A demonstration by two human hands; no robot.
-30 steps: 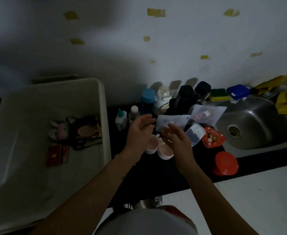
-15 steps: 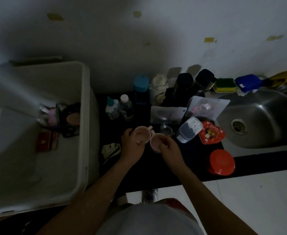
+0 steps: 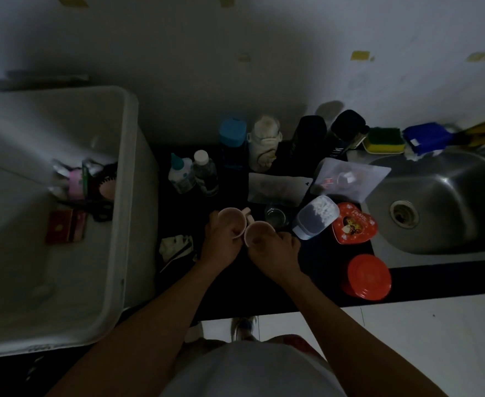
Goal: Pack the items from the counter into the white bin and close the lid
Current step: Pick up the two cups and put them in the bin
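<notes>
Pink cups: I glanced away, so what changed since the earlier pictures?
Both hands dropped from near the white pouch onto the pink cups: the left hand grips the left cup, the right hand the right cup. The pouch, red tin and white bin stayed put.

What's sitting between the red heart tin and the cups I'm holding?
Head view: a small glass beside the cups, then a clear container.

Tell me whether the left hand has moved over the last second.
Yes. The left hand has drawn back from the blue-capped bottle toward the counter's front edge, and now grips a pink cup.
</notes>
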